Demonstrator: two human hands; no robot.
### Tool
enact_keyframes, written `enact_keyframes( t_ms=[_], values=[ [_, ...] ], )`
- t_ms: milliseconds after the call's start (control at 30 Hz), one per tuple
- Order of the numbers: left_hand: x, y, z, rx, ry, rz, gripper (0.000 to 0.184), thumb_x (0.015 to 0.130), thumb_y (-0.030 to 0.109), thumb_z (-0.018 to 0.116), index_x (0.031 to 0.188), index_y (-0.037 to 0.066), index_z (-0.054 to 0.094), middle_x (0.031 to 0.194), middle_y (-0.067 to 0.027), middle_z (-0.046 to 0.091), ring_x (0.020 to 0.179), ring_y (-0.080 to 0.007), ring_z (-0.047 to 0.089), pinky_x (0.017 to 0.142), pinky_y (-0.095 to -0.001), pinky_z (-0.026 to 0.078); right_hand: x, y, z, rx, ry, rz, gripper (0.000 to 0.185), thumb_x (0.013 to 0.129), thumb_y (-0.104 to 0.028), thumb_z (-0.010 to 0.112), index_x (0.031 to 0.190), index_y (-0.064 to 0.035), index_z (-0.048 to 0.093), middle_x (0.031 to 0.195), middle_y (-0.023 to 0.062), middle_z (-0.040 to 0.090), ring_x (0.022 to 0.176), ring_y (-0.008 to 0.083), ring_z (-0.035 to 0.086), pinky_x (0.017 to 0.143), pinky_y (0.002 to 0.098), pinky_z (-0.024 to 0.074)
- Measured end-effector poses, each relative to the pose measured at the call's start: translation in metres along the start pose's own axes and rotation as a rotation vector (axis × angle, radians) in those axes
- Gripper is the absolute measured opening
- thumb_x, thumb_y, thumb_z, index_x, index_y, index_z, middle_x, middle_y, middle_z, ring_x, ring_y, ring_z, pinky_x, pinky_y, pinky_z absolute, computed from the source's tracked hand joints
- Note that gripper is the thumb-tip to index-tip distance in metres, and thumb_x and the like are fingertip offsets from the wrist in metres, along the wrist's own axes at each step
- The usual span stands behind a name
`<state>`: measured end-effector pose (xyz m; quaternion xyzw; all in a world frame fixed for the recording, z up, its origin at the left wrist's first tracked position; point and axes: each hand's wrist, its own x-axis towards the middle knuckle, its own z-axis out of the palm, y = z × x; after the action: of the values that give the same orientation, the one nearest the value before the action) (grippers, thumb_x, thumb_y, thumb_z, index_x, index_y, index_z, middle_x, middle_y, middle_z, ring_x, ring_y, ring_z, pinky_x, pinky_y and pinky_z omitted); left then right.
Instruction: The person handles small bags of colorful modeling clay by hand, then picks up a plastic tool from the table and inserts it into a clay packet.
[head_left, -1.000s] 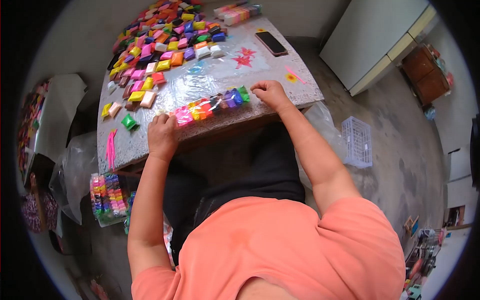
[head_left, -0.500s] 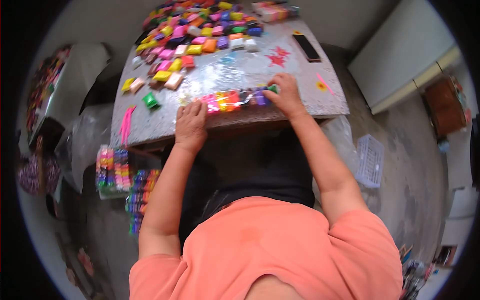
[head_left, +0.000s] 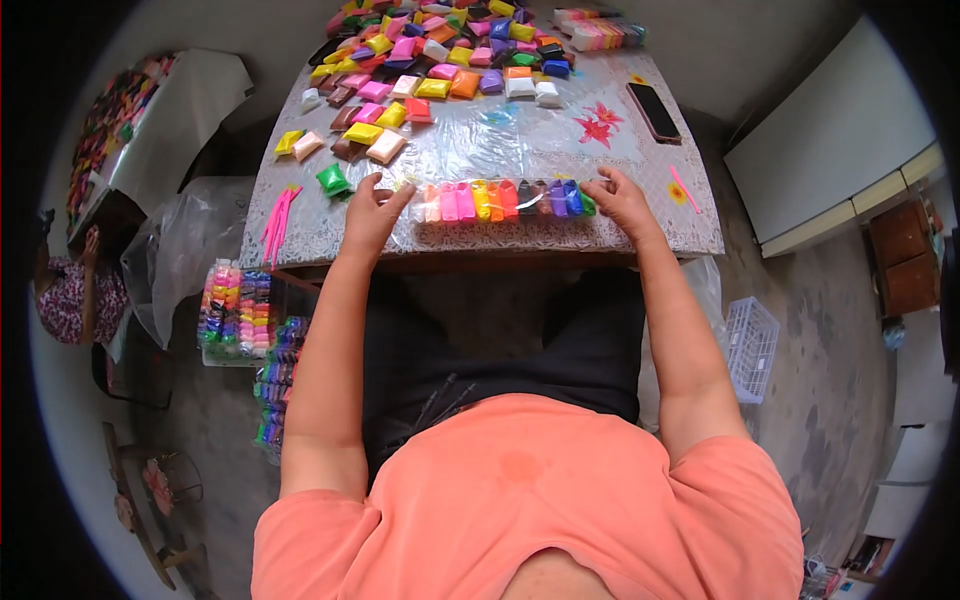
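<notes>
A clear plastic pack with a row of small packets in many colours lies along the table's near edge. At its left end is my left hand, thumb and fingers apart, with nothing visible between them. My right hand is at the green right end, fingers bent around that corner; whether they grip it is hard to tell. A green packet lies left of my left hand, and pink strips lie beyond it at the table's left edge.
Loose coloured packets are heaped at the table's far left. A phone and a pink strip lie on the right. Filled packs stand below the table's left side. Another person is at a second table on the left.
My right hand has come in from the right to the pack's green end. My left hand's fingers have spread apart at the other end. The view has shifted, and the pack now lies straighter.
</notes>
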<state>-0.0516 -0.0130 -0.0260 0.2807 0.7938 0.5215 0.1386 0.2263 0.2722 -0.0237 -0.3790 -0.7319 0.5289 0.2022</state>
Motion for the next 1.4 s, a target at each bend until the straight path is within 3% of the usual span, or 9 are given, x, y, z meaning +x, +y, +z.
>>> enact_keyframes(
  t_ms=[33,67,300,333,467,600,800,1133,1400],
  values=[
    [0.006,0.002,0.003,-0.024,-0.046,-0.057,0.074,0.077,0.032,0.077,0.132,-0.007,0.045,0.102,-0.0182,0.064,0.091,-0.0209,0.061,0.076,-0.033,0.049,-0.001,-0.005,-0.001,-0.048,-0.032,0.048,0.069,0.075,-0.031,0.08,0.129,0.0013,0.052,0.111,0.0166,0.063,0.094,0.0186,0.062,0.08,0.0284,0.0507],
    [0.011,0.002,0.006,0.006,-0.13,-0.1,0.089,0.072,0.03,0.082,0.141,0.0,0.035,0.099,-0.0091,0.063,0.08,-0.0159,0.059,0.063,-0.0269,0.045,-0.001,-0.009,0.001,-0.062,-0.059,0.049,0.071,0.074,-0.031,0.081,0.129,0.0012,0.052,0.111,0.0163,0.063,0.094,0.0187,0.062,0.079,0.0286,0.0508],
    [0.015,0.025,0.007,-0.218,-0.347,-0.187,0.081,0.066,0.012,0.081,0.136,0.0,0.043,0.087,-0.0028,0.056,0.069,-0.0109,0.05,0.058,-0.0232,0.036,-0.003,-0.007,-0.002,0.078,-0.185,-0.009,0.07,0.071,-0.021,0.083,0.13,-0.0005,0.052,0.112,0.0144,0.061,0.099,0.0193,0.06,0.08,0.031,0.0503],
    [0.014,0.026,0.006,-0.272,-0.324,-0.15,0.076,0.067,0.003,0.077,0.135,-0.001,0.044,0.095,-0.0041,0.06,0.076,-0.011,0.056,0.065,-0.0234,0.044,-0.005,-0.01,-0.002,0.137,-0.214,-0.019,0.068,0.071,-0.019,0.082,0.13,-0.0012,0.053,0.113,0.0141,0.061,0.101,0.0193,0.059,0.082,0.0315,0.0499],
    [0.0,0.044,0.011,-0.611,-0.21,0.144,0.069,0.071,-0.007,0.071,0.134,-0.001,0.044,0.114,-0.009,0.061,0.1,-0.0154,0.061,0.085,-0.0259,0.051,-0.007,-0.02,0.006,0.043,-0.068,-0.369,0.059,0.073,-0.006,0.075,0.128,-0.0043,0.054,0.107,0.0045,0.059,0.097,0.0127,0.056,0.083,0.0272,0.047],
    [0.009,0.0,0.014,-0.487,-0.306,-0.021,0.062,0.073,-0.008,0.07,0.129,-0.001,0.047,0.113,-0.0081,0.062,0.102,-0.0152,0.061,0.086,-0.0262,0.051,-0.007,-0.009,0.012,-0.057,-0.062,-0.398,0.056,0.072,-0.004,0.073,0.126,-0.0077,0.056,0.114,0.0033,0.057,0.104,0.0127,0.056,0.088,0.0274,0.0464],
    [-0.003,0.009,0.006,-0.599,-0.392,0.063,0.07,0.073,-0.006,0.071,0.135,0.001,0.041,0.116,-0.0087,0.06,0.106,-0.0184,0.059,0.095,-0.0288,0.047,-0.019,-0.023,0.01,-0.096,-0.092,-0.441,0.063,0.07,-0.008,0.077,0.128,-0.0092,0.053,0.125,0.0089,0.055,0.117,0.02,0.053,0.099,0.0341,0.0437],
    [0.008,-0.004,0.001,-0.521,-0.464,-0.044,0.065,0.073,0.003,0.075,0.132,0.003,0.047,0.117,-0.0061,0.06,0.109,-0.017,0.057,0.096,-0.0308,0.044,-0.006,-0.013,0.017,0.023,-0.219,-0.389,0.065,0.071,-0.005,0.076,0.131,-0.0037,0.05,0.115,0.0045,0.059,0.109,0.0121,0.053,0.097,0.0263,0.0413],
    [-0.003,0.009,0.004,-0.561,-0.466,0.076,0.066,0.075,0.002,0.074,0.134,0.003,0.045,0.122,-0.0067,0.056,0.114,-0.0169,0.054,0.098,-0.0298,0.043,-0.035,0.004,0.034,-0.062,0.192,-0.424,0.077,0.074,-0.016,0.075,0.139,0.0001,0.037,0.129,0.0215,0.053,0.12,0.0297,0.052,0.1,0.0355,0.041]
  ],
)
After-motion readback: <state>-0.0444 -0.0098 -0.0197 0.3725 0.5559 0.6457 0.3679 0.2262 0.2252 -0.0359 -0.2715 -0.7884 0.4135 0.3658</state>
